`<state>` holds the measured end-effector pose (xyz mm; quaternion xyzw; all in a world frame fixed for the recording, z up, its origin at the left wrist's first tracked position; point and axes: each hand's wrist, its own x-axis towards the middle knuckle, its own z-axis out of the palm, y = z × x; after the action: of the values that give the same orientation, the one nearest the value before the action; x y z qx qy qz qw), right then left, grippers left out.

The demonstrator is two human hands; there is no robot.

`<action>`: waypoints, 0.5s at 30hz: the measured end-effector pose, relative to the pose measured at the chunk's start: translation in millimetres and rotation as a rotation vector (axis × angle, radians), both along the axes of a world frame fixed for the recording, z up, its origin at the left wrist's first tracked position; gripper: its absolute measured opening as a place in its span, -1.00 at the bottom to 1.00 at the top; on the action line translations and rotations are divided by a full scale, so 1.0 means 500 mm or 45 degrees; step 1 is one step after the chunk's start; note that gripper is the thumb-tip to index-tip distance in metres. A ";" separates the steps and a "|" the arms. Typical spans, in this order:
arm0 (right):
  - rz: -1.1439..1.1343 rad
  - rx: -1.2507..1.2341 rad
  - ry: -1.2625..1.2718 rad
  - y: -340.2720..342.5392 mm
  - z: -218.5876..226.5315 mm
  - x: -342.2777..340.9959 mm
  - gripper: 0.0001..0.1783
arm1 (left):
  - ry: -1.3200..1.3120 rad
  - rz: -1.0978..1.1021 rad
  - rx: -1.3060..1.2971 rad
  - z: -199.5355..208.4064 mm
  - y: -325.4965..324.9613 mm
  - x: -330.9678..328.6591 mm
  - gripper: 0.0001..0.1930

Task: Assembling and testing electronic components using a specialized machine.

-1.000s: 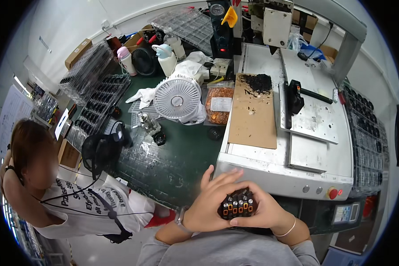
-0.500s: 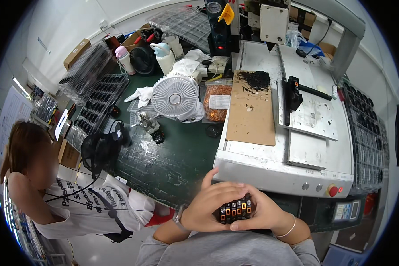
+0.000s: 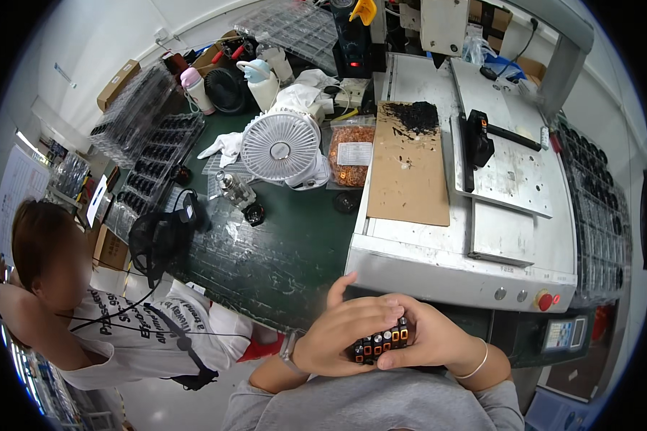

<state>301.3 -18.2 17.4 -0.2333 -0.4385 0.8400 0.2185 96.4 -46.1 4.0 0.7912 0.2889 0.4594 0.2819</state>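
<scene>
Both hands met at about 6 o'clock in the view, close to the person's chest. The left hand and the right hand were cupped together around a small bundle of black parts with orange and silver ends, fingers curled over it from above and both thumbs pressing at its sides. Only the ends of the bundle showed between the fingers. The hands held it just in front of the grey machine table, whose red button sat at 4 o'clock from the middle of the view. On that table a brown board lay at 12 o'clock from the hands. A white fan stood on the green bench at 11 o'clock. Another person in a white shirt sat at 9 o'clock.
</scene>
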 end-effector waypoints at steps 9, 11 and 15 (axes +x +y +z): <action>-0.001 0.291 -0.189 0.004 0.018 -0.004 -0.20 | 0.049 0.068 -0.131 0.010 -0.002 -0.006 -0.28; -0.011 0.293 -0.193 0.004 0.016 -0.005 -0.19 | 0.087 0.075 -0.158 0.015 -0.001 -0.007 -0.28; -0.069 0.222 -0.139 -0.001 -0.008 -0.009 -0.22 | 0.150 0.114 -0.143 0.017 0.003 -0.008 -0.27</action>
<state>296.7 -19.0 13.2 -0.2705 -0.5148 0.7784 0.2364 92.6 -44.8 12.7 0.7860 0.3656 0.4073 0.2876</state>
